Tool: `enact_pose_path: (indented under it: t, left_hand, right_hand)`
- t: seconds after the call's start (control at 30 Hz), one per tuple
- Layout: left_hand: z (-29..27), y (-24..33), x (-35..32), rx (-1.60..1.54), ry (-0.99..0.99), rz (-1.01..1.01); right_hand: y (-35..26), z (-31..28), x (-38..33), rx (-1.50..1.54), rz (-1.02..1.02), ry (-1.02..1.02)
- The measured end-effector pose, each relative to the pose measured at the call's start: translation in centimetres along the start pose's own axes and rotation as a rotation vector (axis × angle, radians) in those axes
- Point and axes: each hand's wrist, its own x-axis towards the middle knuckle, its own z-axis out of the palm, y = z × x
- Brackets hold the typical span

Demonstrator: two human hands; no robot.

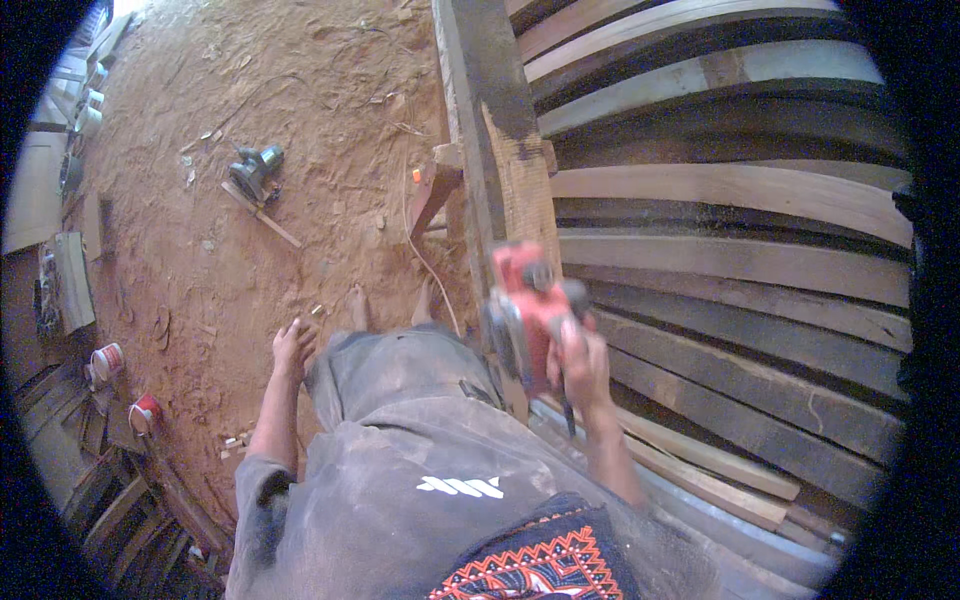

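My right hand [583, 365] is wrapped round the rear handle of a red electric planer [535, 310]. Slightly blurred, the planer sits on or just over a long wooden beam [490, 130] that runs away from me along my right side. A pale, fresh-looking strip of wood shows on the beam ahead of the tool, beside darker, rough wood. Away from the beam, my left hand [292, 345] hangs at my left side with its fingers loosely apart and nothing in it. The planer's underside is hidden.
Several boards [730, 190] lie side by side to the right. A reddish wooden support [435, 195] stands under the beam, near a thin cable [425, 260]. A dark green power tool [255, 172] rests on the dirt floor [330, 110]. Red-and-white tubs [145, 412] and scrap wood line the left.
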Motion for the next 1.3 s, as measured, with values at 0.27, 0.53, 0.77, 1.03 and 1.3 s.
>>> enact_pose_path:
  t: [0.27, 0.53, 0.77, 1.03, 1.3]
  left_hand:
    - [25.7, 6.3, -5.7, 0.286, -0.523, 0.459]
    - [34.1, 2.2, -3.9, 0.375, -0.525, 0.278]
    - [34.5, 0.5, -2.7, 0.382, -0.474, 0.365]
    - [34.2, 2.8, -5.5, 0.296, -0.420, 0.453]
    - [34.2, 1.6, -3.8, 0.229, -0.504, 0.255]
  right_hand:
    - [-13.0, -0.7, 26.1, 0.293, -0.186, -0.127]
    - [1.8, -5.0, -0.3, -0.325, -0.293, -0.072]
    - [-2.1, -3.8, 9.2, -0.094, -0.185, 0.024]
    - [-13.3, -2.2, 29.8, 0.346, -0.110, -0.117]
    - [5.4, -5.9, -1.0, -0.171, -0.030, -0.116]
